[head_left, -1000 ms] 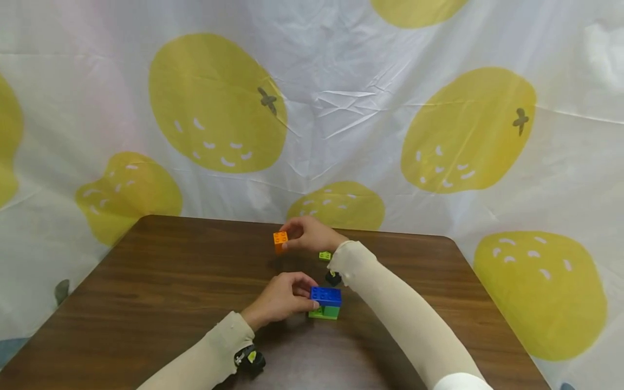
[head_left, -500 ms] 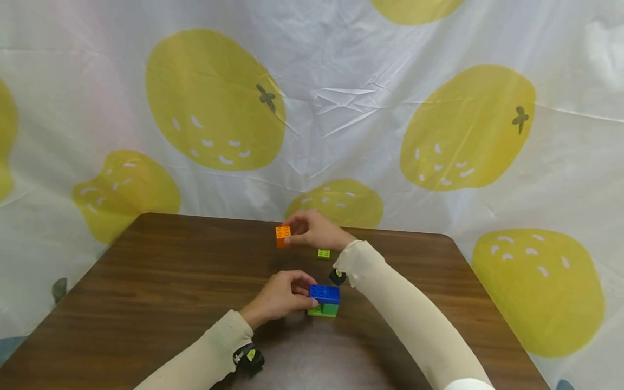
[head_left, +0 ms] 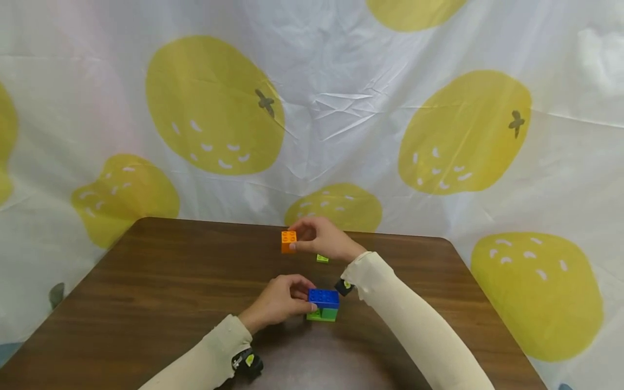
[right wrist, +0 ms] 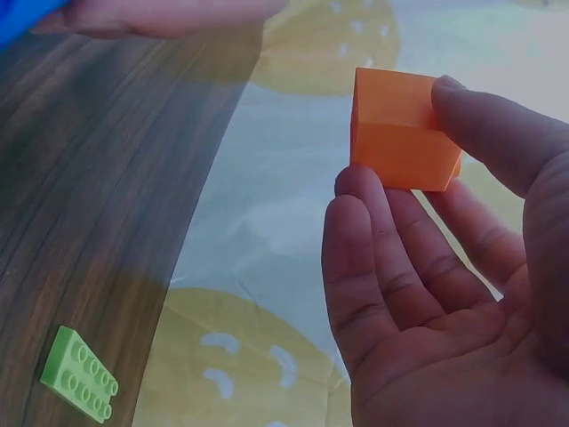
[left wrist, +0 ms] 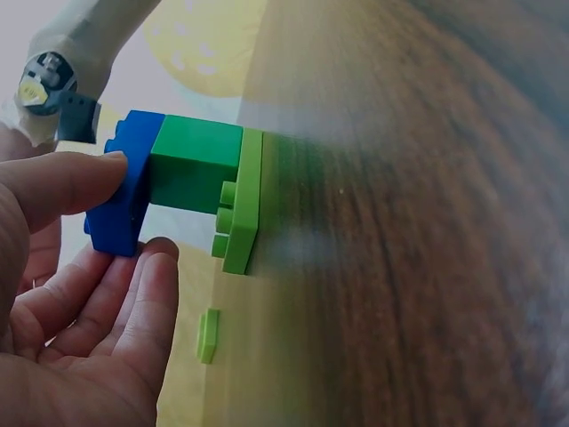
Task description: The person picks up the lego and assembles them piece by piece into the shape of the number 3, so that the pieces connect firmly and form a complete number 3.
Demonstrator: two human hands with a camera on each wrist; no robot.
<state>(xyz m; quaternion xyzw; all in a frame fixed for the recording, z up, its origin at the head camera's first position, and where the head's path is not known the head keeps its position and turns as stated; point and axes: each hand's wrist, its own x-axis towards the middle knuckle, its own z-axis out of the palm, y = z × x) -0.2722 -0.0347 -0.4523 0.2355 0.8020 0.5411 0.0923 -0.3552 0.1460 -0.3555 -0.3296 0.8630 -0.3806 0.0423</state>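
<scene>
My left hand (head_left: 280,300) grips the blue brick (head_left: 324,297), thumb on the near side and fingers behind. That brick caps a small stack on the table: under it a green brick (left wrist: 196,165), and at the bottom a lime-green plate (left wrist: 247,205) with some bare studs showing on the left. Farther back, my right hand (head_left: 326,238) pinches an orange brick (head_left: 288,242) between thumb and fingers, studs up, raised above the tabletop. The right wrist view shows the orange brick's smooth sides, held at the fingertips.
A second, smaller lime-green plate (right wrist: 78,378) lies studs up near the table's back edge, partly behind the right hand in the head view. The brown wooden table (head_left: 195,271) ends at a hanging cloth (head_left: 336,135) printed with yellow fruit.
My right hand has moved a little to the right with the orange brick still in its fingers. The left hand and the stack have stayed in place.
</scene>
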